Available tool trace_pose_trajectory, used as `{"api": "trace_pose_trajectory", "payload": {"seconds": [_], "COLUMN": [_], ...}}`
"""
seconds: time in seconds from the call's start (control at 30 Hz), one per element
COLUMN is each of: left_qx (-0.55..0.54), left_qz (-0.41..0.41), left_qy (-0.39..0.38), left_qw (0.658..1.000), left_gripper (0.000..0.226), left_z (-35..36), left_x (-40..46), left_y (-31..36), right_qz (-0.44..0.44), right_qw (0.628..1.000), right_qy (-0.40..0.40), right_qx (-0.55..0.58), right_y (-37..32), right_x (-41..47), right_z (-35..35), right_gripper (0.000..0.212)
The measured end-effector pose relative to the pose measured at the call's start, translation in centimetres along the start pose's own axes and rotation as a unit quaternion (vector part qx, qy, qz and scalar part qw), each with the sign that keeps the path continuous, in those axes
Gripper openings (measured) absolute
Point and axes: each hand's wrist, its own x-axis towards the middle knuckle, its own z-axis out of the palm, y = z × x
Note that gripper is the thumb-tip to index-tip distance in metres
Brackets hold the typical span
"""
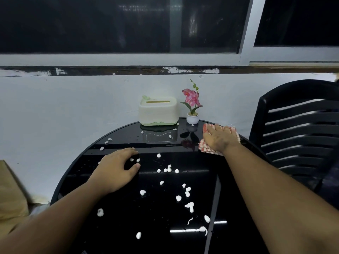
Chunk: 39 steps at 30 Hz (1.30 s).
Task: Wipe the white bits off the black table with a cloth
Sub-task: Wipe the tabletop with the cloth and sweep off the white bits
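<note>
Two hands on a round black table (113, 226). Right hand (218, 139): flat on a red-and-white checked cloth (233, 132) at the far right edge, fingers straight and close together, pressing it down. Left hand (117, 169): resting left of centre, fingers loosely curved, holding nothing. White bits (167, 169): scattered across the middle and near part, a few far left. Far edge: pale tissue box (158, 111), with a small potted pink flower (192, 105) just to its right. Black slatted chair (300, 129) to the right.

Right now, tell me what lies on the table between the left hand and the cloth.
Head view: a few white bits on bare black table between the left hand and the cloth.
</note>
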Motion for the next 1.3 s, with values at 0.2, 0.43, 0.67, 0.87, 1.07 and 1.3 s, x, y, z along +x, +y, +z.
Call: {"api": "trace_pose_trajectory", "payload": {"seconds": [0.2,0.43,0.67,0.87,1.07,1.3], "left_qx": [0.006,0.009,-0.001,-0.002,0.003,0.002], "left_qz": [-0.008,-0.017,-0.02,-0.017,-0.015,-0.013], "left_qy": [-0.004,-0.016,-0.033,-0.03,-0.019,-0.007], "left_qw": [1.0,1.0,0.999,0.999,1.0,1.0], "left_gripper": [0.048,0.047,0.05,0.05,0.052,0.052], "left_z": [0.0,-0.2,-0.2,-0.2,0.1,0.2], "left_x": [0.0,-0.3,-0.8,-0.6,-0.3,0.0], "left_y": [0.0,0.5,0.3,0.3,0.0,0.0], "right_qz": [-0.066,-0.216,-0.351,-0.359,-0.172,0.004], "right_qw": [0.998,0.976,0.936,0.932,0.985,1.0], "right_qy": [-0.002,-0.017,-0.029,-0.035,0.007,0.001], "right_qx": [-0.006,-0.01,0.007,0.037,-0.013,0.012], "right_y": [-4.1,-6.6,-7.0,-4.5,-1.1,-3.6], "right_x": [0.0,-5.1,-11.9,-13.2,-5.7,-1.2], "right_z": [0.2,0.4,0.7,0.1,0.4,0.1], "right_gripper": [0.065,0.059,0.058,0.068,0.065,0.07]}}
